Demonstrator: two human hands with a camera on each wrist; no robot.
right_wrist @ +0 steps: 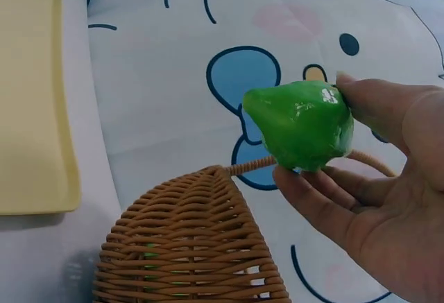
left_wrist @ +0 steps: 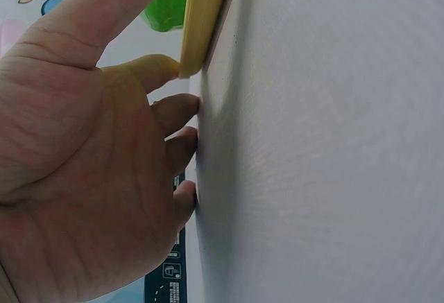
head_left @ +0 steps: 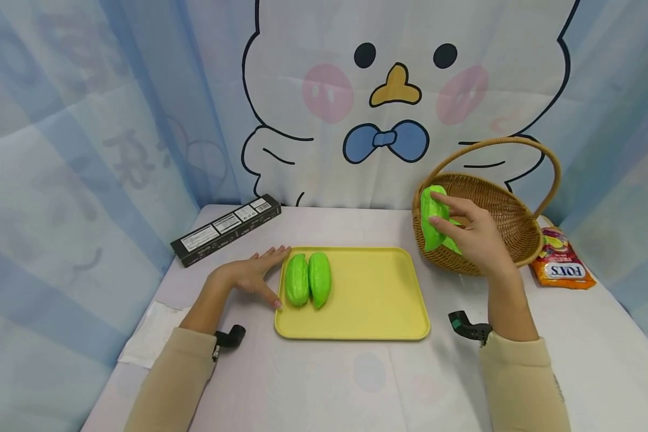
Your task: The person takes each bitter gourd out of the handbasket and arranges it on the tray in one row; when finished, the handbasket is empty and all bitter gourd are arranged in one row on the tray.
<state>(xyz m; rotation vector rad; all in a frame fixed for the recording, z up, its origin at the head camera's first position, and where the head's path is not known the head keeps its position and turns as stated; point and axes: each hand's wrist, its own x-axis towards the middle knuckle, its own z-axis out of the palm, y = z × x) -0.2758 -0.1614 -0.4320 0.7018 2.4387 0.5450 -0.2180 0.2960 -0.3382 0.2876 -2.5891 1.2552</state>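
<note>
My right hand (head_left: pixel 477 234) pinches a glossy green ridged fruit (head_left: pixel 433 219) between thumb and fingers, at the left side of the wicker basket (head_left: pixel 510 225). In the right wrist view, the fruit's pointed end faces left, above the basket's rim. More green shows inside the basket, partly hidden by the hand. My left hand (head_left: pixel 251 276) lies spread at the left edge of the yellow tray (head_left: pixel 378 294), thumb and index finger touching its rim. Two similar green fruits (head_left: pixel 297 280) lie side by side at the tray's left end.
A long black box (head_left: pixel 227 229) lies at the table's back left. An orange snack packet (head_left: pixel 563 264) sits right of the basket, whose handle (head_left: pixel 510 141) arches upward. A white tissue (head_left: pixel 153 336) is by the left forearm. A printed curtain (head_left: pixel 324 168) hangs behind the table.
</note>
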